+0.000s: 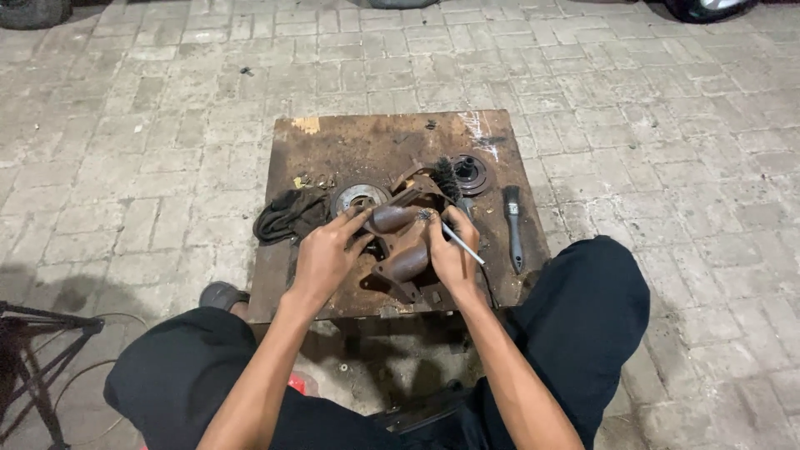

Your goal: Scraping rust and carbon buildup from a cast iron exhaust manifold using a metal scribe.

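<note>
Hands sit close together on our rusty metal part [406, 242] in the middle of the small table [333, 142], left hand [327, 254] gripping its left side, right hand [454, 254] pinching a thin brush [450, 187] pointing away.

Outdoor repair yard: brick paving [125, 125], rusty work board [375, 142], greasy parts.

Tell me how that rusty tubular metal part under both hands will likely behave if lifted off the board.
The rusty manifold-like part looks like thick cast metal, so probably heavy and rigid. Its rough, rusted surface should give grip rather than slip. Its curved tubes and uneven shape may let it rock on the wooden board; the left hand steadies it.
</note>
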